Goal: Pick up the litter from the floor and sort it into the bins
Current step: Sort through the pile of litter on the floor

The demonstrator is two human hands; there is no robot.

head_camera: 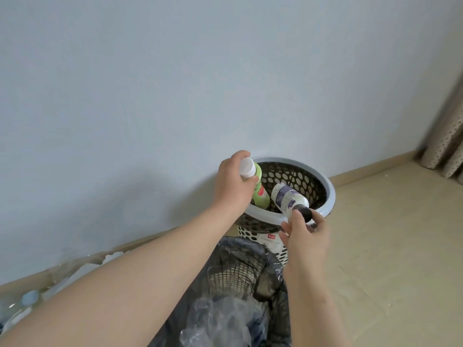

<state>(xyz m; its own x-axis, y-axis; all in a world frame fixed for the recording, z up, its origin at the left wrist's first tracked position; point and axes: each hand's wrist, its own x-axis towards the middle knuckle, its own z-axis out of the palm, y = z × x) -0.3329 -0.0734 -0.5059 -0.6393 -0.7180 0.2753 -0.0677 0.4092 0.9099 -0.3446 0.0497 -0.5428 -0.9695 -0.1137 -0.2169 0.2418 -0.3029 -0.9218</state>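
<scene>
Left hand (pixel 231 186) holds green bottle (pixel 334 190)... Left hand (pixel 231 186) grips green bottle (pixel 261 195). Right hand (pixel 304 236) pinches white bottle (pixel 288 196) by dark cap. Both over holey bin (pixel 329 189). Bottles might bump, bounce off rim, fall on floor.

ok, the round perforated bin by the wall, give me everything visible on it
The bin is a round plastic basket with a pale grey-blue rim and white walls pierced by oval holes; a red-and-white label sits on its outer wall. It looks lined with a dark bag. It stands upright on the floor, against the wall, behind a second bag-lined bin. The left hand holds a green bottle over its mouth, the right hand a white bottle.
</scene>
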